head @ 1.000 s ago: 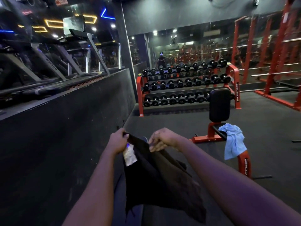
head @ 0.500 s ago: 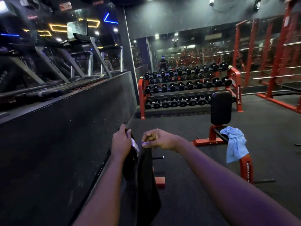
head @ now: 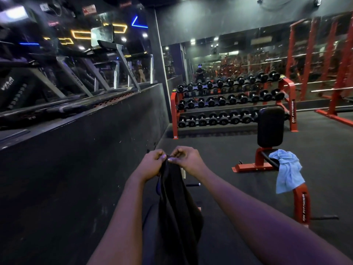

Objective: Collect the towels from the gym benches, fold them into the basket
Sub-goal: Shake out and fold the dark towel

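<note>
A black towel point(head: 176, 205) hangs straight down in front of me, folded lengthwise. My left hand point(head: 152, 164) and my right hand point(head: 186, 159) meet at its top edge, and both pinch it there with curled fingers. A white tag point(head: 183, 172) shows beside the towel under my right hand. To the right, a light blue towel point(head: 288, 171) is draped over the seat of a red bench point(head: 301, 203) with a black back pad point(head: 270, 127). No basket is in view.
A dark raised platform wall point(head: 76, 169) runs along my left, with treadmills point(head: 63, 88) on top. A red dumbbell rack point(head: 233, 106) stands ahead against a mirror. Red squat racks point(head: 336, 73) stand at the far right. Dark rubber floor point(head: 219, 150) lies between.
My hands came together, bringing the towel's two top corners into one. The spread black towel now hangs as a narrow folded strip. The camera tilted slightly downward.
</note>
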